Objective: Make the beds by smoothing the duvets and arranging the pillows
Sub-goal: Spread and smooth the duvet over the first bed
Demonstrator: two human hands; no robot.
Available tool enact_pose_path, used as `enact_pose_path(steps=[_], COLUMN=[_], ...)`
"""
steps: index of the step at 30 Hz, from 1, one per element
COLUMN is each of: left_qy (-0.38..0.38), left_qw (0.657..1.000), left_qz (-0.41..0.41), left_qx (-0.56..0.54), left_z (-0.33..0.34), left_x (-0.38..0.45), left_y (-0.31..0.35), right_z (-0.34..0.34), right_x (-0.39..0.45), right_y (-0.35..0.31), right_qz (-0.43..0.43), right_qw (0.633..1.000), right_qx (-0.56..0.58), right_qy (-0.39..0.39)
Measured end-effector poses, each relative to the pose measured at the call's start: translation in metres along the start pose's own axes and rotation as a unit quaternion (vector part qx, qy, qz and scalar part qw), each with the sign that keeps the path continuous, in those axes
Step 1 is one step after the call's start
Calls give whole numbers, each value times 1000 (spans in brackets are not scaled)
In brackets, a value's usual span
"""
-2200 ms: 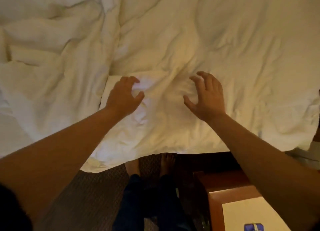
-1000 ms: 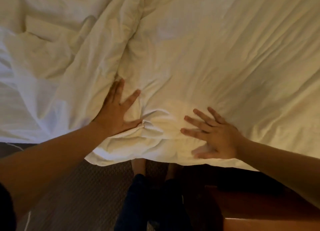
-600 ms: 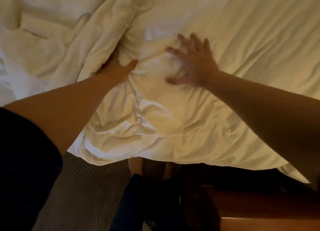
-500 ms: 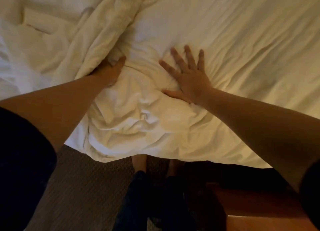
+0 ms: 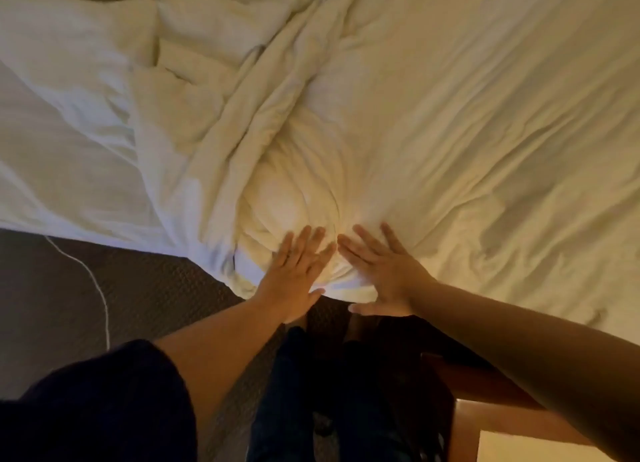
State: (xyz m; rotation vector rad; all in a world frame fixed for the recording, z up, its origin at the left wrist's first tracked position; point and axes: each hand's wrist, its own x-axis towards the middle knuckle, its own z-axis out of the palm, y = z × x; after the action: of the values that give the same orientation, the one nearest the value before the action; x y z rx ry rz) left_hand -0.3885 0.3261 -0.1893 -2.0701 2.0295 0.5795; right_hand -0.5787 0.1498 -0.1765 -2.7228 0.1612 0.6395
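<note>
A white duvet (image 5: 467,122) covers the bed, fairly smooth on the right and bunched into thick folds (image 5: 221,115) on the left. A rounded bulge (image 5: 294,191) rises near the bed's front edge. My left hand (image 5: 298,271) lies flat on the duvet just below that bulge, fingers straight. My right hand (image 5: 381,271) presses flat beside it, fingers spread, the two hands nearly touching at the fingertips. No pillow can be told apart from the bedding.
Dark carpet (image 5: 69,288) lies at the lower left with a thin white cable (image 5: 97,288) across it. A wooden nightstand (image 5: 485,409) stands at the lower right, close to the bed. My legs (image 5: 329,392) are against the bed's edge.
Both hands have slid back from farther up the duvet to its front edge and come together. The left hand, earlier tucked into a fold, now lies flat.
</note>
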Motion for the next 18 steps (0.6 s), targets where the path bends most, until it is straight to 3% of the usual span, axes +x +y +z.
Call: enact_pose_path(steps=[2, 4, 6, 7, 8, 9, 10, 11, 12, 13, 14, 15, 17, 18], left_qy=[10, 71, 69, 21, -57, -141, -198, -208, -183, -144, -105, -76, -52, -47], left_qw=[1000, 996, 977, 946, 876, 760, 619, 493, 411, 344, 297, 268, 266, 294], left_qz=[-2, 15, -30, -108, -222, -349, -443, -497, -522, -529, -517, -500, -500, -510], left_qx=[-15, -55, -198, -306, -424, -530, -617, -683, -724, -763, -796, -820, -822, -807], left_z=[1, -7, -10, -14, -14, -12, -10, -4, 4, 9, 11, 11, 14, 20], left_x=[-16, -21, -21, -21, -19, -15, -12, -9, -5, 1, 7, 14, 28, 32], left_y=[8, 18, 29, 37, 44, 51, 57, 63, 67, 69, 70, 71, 74, 75], right_z=[-6, -12, -4, 3, 13, 23, 30, 36, 43, 49, 52, 57, 68, 72], right_x=[-18, -41, -65, -75, -84, -91, -95, -97, -97, -95, -92, -88, -76, -70], right_y=[-9, -20, -35, -43, -49, -52, -54, -54, -53, -51, -49, -46, -38, -33], right_qz=[-43, 4, 173, 280, 395, 500, 574, 605, 607, 601, 590, 579, 566, 567], right_qw=[995, 977, 925, 870, 778, 641, 479, 326, 214, 142, 97, 75, 91, 123], right_qx=[85, 185, 310, 382, 471, 569, 656, 721, 760, 780, 792, 798, 797, 792], right_qy=[23, 104, 135, 138, 132, 121, 102, 86, 87, 101, 123, 151, 190, 192])
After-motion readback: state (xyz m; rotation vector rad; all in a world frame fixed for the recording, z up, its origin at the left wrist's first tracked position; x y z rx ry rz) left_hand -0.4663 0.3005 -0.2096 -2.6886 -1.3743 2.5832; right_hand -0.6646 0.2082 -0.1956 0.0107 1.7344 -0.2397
